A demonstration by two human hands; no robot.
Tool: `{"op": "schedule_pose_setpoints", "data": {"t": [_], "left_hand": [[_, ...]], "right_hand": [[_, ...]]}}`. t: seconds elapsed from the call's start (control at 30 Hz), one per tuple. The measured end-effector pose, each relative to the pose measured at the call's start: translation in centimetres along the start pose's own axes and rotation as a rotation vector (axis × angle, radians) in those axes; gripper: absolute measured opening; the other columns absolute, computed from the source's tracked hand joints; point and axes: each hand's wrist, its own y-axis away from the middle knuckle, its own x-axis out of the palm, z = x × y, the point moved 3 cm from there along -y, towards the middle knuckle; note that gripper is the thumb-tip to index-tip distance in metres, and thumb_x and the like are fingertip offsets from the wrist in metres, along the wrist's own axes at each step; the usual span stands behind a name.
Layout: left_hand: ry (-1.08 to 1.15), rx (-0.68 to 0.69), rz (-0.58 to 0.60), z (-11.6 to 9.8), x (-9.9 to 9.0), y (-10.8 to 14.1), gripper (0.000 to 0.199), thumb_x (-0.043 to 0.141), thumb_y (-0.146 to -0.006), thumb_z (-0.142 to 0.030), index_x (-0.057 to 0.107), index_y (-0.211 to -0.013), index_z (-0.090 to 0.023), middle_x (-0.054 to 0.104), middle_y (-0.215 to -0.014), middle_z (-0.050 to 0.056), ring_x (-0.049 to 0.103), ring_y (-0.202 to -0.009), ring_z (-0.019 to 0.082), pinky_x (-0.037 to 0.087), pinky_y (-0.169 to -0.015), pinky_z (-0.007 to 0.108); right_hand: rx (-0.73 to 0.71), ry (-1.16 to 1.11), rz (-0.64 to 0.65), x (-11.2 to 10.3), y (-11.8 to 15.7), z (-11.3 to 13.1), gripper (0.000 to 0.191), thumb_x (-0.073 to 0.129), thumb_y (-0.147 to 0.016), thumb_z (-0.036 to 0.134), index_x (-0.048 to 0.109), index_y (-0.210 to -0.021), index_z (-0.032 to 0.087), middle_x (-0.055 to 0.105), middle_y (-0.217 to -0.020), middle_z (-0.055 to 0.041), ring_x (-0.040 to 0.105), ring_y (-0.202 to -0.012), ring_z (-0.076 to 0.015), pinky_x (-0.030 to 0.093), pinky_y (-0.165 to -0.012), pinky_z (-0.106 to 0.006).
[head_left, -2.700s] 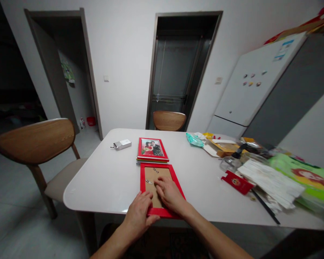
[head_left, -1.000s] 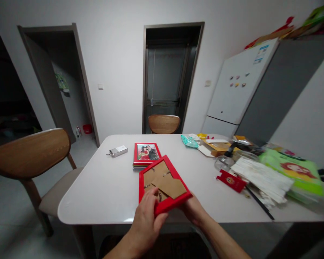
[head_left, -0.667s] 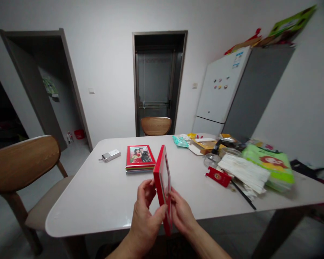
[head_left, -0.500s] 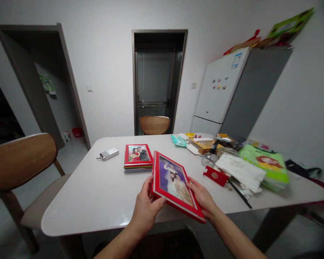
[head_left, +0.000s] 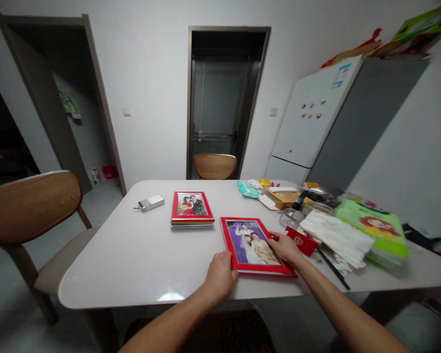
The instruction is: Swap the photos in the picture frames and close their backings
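Observation:
A red picture frame (head_left: 253, 246) with a wedding photo on a purple background lies nearly flat at the table's front edge. My left hand (head_left: 221, 274) grips its lower left side, fingers curled at the edge. On its right side, my right hand (head_left: 284, 246) holds the border, with fingertips over the edge of the photo. Left of it sits a stack of frames (head_left: 192, 208), topped by a red one showing a couple, with green and silvery edges beneath. Neither hand touches that stack.
A small silver device (head_left: 150, 203) lies at the left of the white table (head_left: 132, 264). To the right are a red card (head_left: 302, 241), white tissues (head_left: 336, 236), a green package (head_left: 375, 228), a black stick (head_left: 332, 267) and a clear bottle (head_left: 291, 216). Wooden chairs stand left and behind.
The held frame has gone from tilted above the table to nearly flat, turning straighter and shifting slightly right. Both hands moved with it, still gripping. The view has shifted a little.

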Motion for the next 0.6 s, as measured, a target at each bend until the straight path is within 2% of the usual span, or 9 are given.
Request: {"op": "schedule_pose_setpoints", "data": {"t": [0.13,0.2,0.27,0.33,0.43,0.5,0.6], "left_hand": [[-0.043,0.018,-0.008,0.9,-0.9,0.4,0.036,0.054,-0.065,-0.015,0.052,-0.101,-0.016,0.058,-0.104,0.007,0.050,-0.097,0.020,0.038,-0.086,0.029],[-0.064,-0.006,-0.056,2.1,-2.4,0.3,0.042,0.056,-0.065,-0.017,0.049,-0.106,-0.014,0.054,-0.111,0.009,0.047,-0.103,0.021,0.035,-0.090,0.031],[-0.094,-0.056,-0.136,3.8,-4.8,-0.3,0.046,0.055,-0.067,-0.018,0.045,-0.111,-0.012,0.048,-0.118,0.012,0.041,-0.110,0.022,0.030,-0.095,0.034],[-0.132,-0.114,-0.232,5.7,-7.7,-1.3,0.047,0.051,-0.070,-0.016,0.041,-0.115,-0.010,0.040,-0.126,0.013,0.032,-0.118,0.022,0.023,-0.099,0.036],[-0.177,-0.187,-0.345,8.0,-11.7,-3.0,0.052,0.048,-0.072,-0.016,0.033,-0.121,-0.009,0.025,-0.135,0.014,0.019,-0.124,0.022,0.017,-0.101,0.035],[-0.186,-0.228,-0.358,9.2,-13.3,-3.9,0.053,0.052,-0.070,-0.016,0.036,-0.119,-0.010,0.033,-0.131,0.014,0.027,-0.122,0.023,0.023,-0.098,0.034],[-0.168,-0.268,-0.330,10.2,-14.2,-4.5,0.051,0.057,-0.065,-0.016,0.044,-0.114,-0.014,0.052,-0.115,0.011,0.047,-0.106,0.021,0.035,-0.087,0.029]], "right_hand": [[-0.006,0.132,-0.040,0.5,0.0,0.4,0.037,0.044,-0.067,0.022,0.061,-0.098,0.012,0.064,-0.092,-0.0142,0.057,-0.087,-0.0266,0.040,-0.072,-0.031],[-0.044,0.169,-0.079,0.6,0.2,1.6,0.037,0.045,-0.067,0.023,0.061,-0.098,0.011,0.062,-0.094,-0.0164,0.055,-0.090,-0.0280,0.038,-0.077,-0.034],[-0.135,0.139,-0.154,0.9,0.6,3.9,0.037,0.045,-0.069,0.025,0.060,-0.100,0.010,0.060,-0.099,-0.0173,0.052,-0.096,-0.0281,0.034,-0.084,-0.036],[-0.208,-0.049,-0.156,1.8,0.7,7.0,0.038,0.046,-0.069,0.026,0.059,-0.100,0.010,0.058,-0.104,-0.0160,0.049,-0.100,-0.0262,0.031,-0.089,-0.035],[-0.177,-0.401,-0.002,4.6,0.0,11.7,0.035,0.051,-0.067,0.027,0.060,-0.097,0.012,0.061,-0.100,-0.0110,0.053,-0.096,-0.0212,0.035,-0.086,-0.029],[-0.126,-0.502,0.027,6.4,-0.8,14.2,0.033,0.053,-0.065,0.027,0.061,-0.094,0.013,0.063,-0.096,-0.0094,0.055,-0.092,-0.0198,0.038,-0.082,-0.028],[-0.027,-0.631,-0.004,8.2,-2.1,16.5,0.025,0.056,-0.062,0.026,0.062,-0.083,0.013,0.065,-0.083,-0.0096,0.057,-0.087,-0.0208,0.042,-0.075,-0.028]]}}
